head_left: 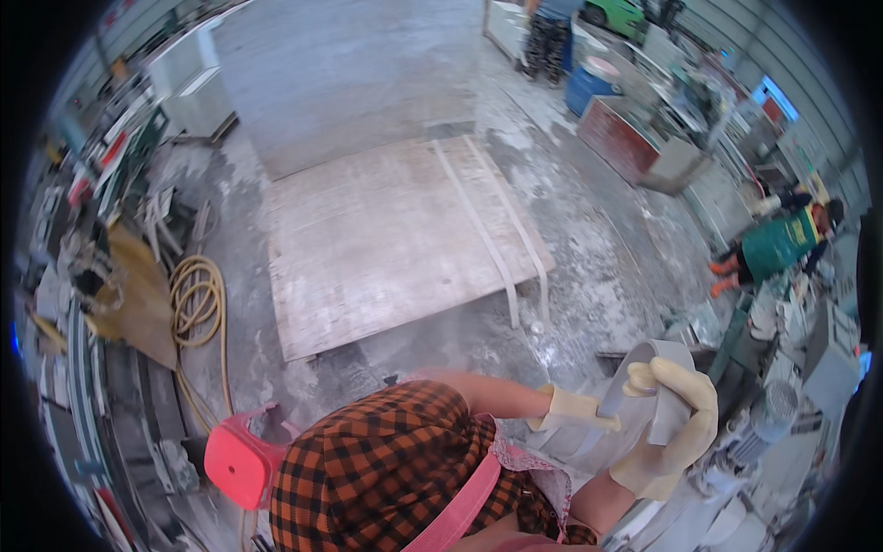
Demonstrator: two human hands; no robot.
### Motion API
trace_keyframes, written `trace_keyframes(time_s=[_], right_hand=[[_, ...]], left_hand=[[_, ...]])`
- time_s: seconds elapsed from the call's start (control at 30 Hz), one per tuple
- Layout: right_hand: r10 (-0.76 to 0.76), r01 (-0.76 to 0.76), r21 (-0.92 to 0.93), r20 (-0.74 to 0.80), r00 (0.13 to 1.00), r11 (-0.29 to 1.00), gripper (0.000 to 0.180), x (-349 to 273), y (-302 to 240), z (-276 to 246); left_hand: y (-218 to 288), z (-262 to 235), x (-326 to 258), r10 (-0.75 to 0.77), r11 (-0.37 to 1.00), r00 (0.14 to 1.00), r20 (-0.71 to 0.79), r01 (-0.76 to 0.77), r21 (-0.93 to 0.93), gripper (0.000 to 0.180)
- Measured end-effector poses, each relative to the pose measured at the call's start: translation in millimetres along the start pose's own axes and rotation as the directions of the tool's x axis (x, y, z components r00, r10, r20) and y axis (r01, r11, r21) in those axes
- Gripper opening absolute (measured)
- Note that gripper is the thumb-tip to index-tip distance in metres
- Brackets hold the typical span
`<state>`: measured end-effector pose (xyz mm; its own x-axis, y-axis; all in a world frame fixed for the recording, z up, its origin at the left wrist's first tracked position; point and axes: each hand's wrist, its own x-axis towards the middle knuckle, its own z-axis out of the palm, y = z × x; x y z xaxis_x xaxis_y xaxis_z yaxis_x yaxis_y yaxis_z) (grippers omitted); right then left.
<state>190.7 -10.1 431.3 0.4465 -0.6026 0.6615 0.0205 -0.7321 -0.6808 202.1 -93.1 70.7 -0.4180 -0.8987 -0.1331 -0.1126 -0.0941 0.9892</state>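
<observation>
To the right of my body, my right hand (pixel 685 405), in a cream rubber glove, has its fingers bent over the edge of a pale grey curved piece (pixel 658 354) shaped like a broad band. Its exact kind does not show. My left hand (pixel 579 410), gloved alike, reaches across from the left beside the same piece. The left fingers are mostly hidden, so their grip cannot be made out. An orange and black checked sleeve (pixel 368 460) covers my left arm, and a pink strap (pixel 460 506) crosses my clothing.
A plywood sheet (pixel 386 248) lies ahead, two white strips (pixel 478 212) across it; a large upright panel (pixel 349 83) stands behind. Left are a coiled yellow hose (pixel 198 299) and pink stool (pixel 241 465). A green-aproned person (pixel 782 244) is at right, another person (pixel 549 41) far back.
</observation>
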Motion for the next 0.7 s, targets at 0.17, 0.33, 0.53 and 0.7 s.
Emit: trace_keyframes(time_s=[0.17, 0.33, 0.53, 0.7], right_hand=[[-0.080, 0.076, 0.167, 0.021, 0.997, 0.983, 0.056, 16, -17, 33], [-0.303, 0.302, 0.032, 0.071, 0.950, 0.953, 0.055, 23, -45, 96], [-0.174, 0.123, 0.403, 0.091, 0.981, 0.907, 0.068, 68, -71, 185], [-0.254, 0.172, 0.382, 0.177, 0.951, 0.908, 0.069, 134, -83, 249]], left_hand=[[12, -20, -30, -0.104, 0.985, 0.991, -0.089, 0.114, 0.127, 0.041], [13, -60, -113, -0.167, 0.952, 0.966, -0.199, 0.210, 0.221, 0.043], [26, -126, -209, -0.110, 0.992, 0.925, -0.363, 0.081, -0.094, 0.045], [8, -195, -279, -0.004, 1.000, 0.872, -0.490, 0.003, -0.003, 0.041]])
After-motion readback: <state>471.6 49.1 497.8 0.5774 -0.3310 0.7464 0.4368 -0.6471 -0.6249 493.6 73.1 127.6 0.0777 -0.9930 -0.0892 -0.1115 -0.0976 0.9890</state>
